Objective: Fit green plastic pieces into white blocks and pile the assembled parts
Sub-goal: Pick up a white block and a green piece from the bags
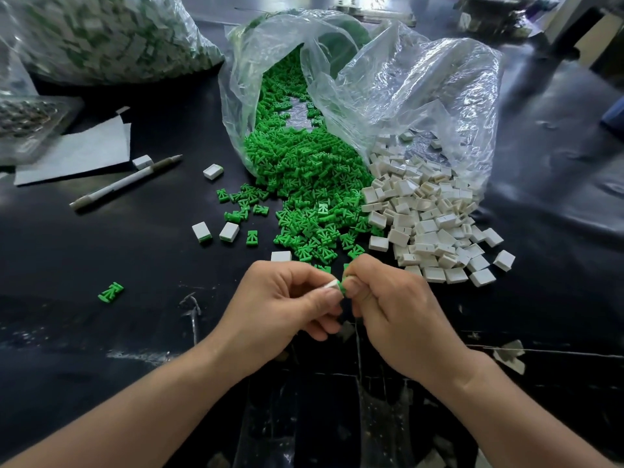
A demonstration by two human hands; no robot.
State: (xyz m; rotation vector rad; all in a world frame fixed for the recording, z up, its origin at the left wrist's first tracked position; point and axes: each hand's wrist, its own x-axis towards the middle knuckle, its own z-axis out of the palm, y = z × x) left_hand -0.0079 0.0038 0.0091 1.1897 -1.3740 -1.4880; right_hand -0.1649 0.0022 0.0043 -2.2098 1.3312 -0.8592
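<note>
Pressing a green piece (343,288) into a white block (331,285), just before the green heap (304,184).
Our left hand (287,298) pinches the block, our right hand (391,298) the piece (both barely showing); we should keep them square and push straight.

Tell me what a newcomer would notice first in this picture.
The bright heap of green plastic pieces spilling from a clear plastic bag in the middle of the view grabs the eye first, with the pile of white blocks touching it on the right. In the foreground, the left hand grips a white block while the right hand pinches a green piece against it.
</note>
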